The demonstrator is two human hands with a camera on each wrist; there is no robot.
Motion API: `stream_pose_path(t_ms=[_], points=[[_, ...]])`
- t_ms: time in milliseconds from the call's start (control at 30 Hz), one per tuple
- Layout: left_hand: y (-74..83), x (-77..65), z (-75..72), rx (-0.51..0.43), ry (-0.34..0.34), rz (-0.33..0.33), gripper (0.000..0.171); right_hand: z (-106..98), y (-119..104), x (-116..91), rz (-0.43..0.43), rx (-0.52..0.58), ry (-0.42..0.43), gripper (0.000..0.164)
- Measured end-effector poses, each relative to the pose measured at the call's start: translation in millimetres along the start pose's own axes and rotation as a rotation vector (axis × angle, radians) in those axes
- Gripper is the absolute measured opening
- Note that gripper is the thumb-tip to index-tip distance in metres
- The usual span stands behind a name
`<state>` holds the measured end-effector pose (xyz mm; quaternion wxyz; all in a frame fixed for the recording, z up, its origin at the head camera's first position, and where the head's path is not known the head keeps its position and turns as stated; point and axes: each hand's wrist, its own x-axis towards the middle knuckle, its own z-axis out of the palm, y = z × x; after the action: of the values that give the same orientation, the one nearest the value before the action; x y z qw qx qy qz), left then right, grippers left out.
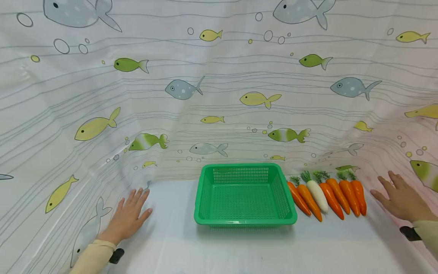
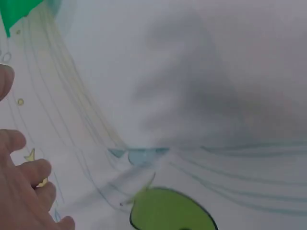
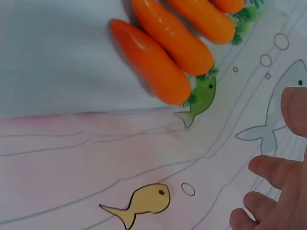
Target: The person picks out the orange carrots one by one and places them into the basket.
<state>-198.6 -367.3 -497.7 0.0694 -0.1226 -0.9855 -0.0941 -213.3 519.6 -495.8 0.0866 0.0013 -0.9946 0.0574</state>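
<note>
A green plastic basket (image 1: 245,222) with slotted walls stands on the white table. To its right lies a row of several orange carrots (image 1: 349,196) with leafy green tops, and a white radish (image 1: 317,196) among them. My left hand (image 1: 128,217) is held palm down over the table's left side, fingers spread, with nothing in it. Right of the carrots, my right hand (image 1: 402,196) is also spread and holds nothing. In the right wrist view its fingers (image 3: 268,172) show at the right edge, apart from the nearest carrot (image 3: 148,62).
A white curtain (image 1: 226,61) printed with fish and wavy lines hangs behind the table (image 1: 171,243) and along both sides. The carrot tops lie close to the back curtain. In the left wrist view a corner of the basket (image 2: 17,12) shows at top left.
</note>
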Motion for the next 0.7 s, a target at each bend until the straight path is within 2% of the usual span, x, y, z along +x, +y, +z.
stream_pose_path(t_ms=[200,267,433,567,700], points=[[32.9,14.1,17.0,-0.356,-0.04,-0.053,0.074,5,-19,9,-0.067,0.036,-0.015,0.082],[45.4,19.8,23.2,-0.477,-0.055,-0.087,0.073,8,-30,13,-0.089,0.077,-0.027,0.08],[72.6,34.6,38.5,-0.713,-0.065,-0.188,0.071,20,-64,23,-0.126,0.182,-0.068,0.077],[90.5,46.4,49.5,-0.873,-0.042,-0.225,0.069,28,-90,30,-0.173,0.247,-0.078,0.07],[105.3,56.7,59.8,-0.966,-0.008,-0.191,0.069,35,-116,37,-0.2,0.28,-0.073,0.065]])
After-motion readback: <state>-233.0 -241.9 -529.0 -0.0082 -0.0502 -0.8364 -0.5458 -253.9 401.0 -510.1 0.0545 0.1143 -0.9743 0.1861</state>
